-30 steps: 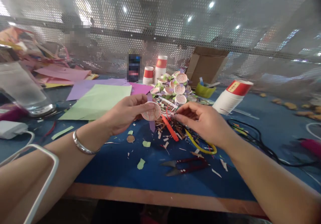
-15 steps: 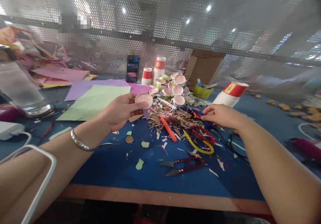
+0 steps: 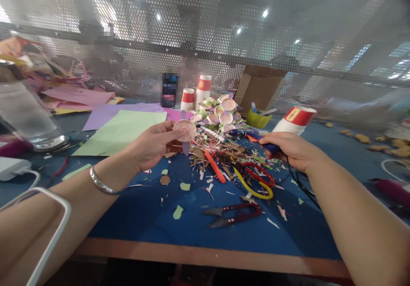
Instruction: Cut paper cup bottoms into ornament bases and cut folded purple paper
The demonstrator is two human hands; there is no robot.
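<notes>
Paper-cup-base disc (image 3: pixel 188 129) with a purple paper strip (image 3: pixel 185 149) is being held up over the counter (image 3: pixel 144 217) between the left hand's (image 3: pixel 153 143) thumb and fingers, while the right hand (image 3: pixel 286 147) is gripping a blue corded glue gun (image 3: pixel 271 148). Similar discs (image 3: pixel 226 118) bearing green and purple pieces are piling up behind the scraps (image 3: pixel 198 156), apparently done. This one is showing no green pieces, so it seems only partly assembled, and stacked paper cups (image 3: pixel 299 116) are standing uncut nearby.
</notes>
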